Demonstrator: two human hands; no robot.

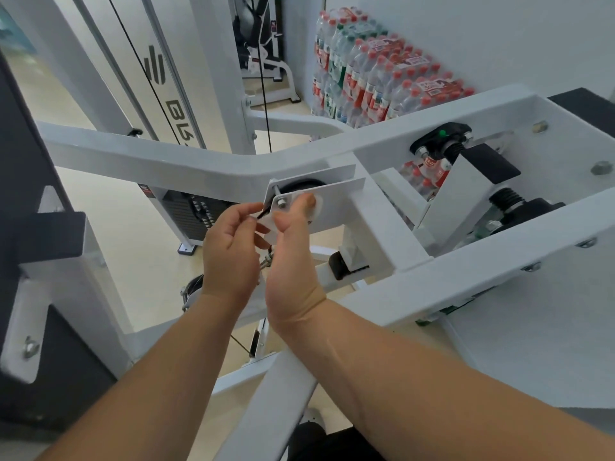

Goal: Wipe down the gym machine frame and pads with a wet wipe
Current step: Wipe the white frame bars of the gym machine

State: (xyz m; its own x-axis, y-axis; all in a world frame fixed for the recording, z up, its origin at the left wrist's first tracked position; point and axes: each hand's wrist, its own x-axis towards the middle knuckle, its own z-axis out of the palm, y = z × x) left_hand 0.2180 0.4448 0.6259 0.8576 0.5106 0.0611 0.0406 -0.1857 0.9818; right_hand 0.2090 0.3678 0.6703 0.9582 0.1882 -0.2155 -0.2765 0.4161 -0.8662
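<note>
Wipe (269, 231) draped over the near plate (336, 201) of the pulley bracket, pinned by the thumb of the right grip (293, 261). Just beside it the left grip (229, 244), fingers curled, seemingly pinching the wipe's lower corner. Plate's long axis up and right, away from both grips, right grip nearer. One wipe, two plates, on white frame (166, 161).

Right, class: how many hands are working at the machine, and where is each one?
2. The left hand pinches the lower edge of the wet wipe beside the pulley bracket. The right hand presses the wipe onto the bracket's plate with its thumb. No others are visible.
</note>
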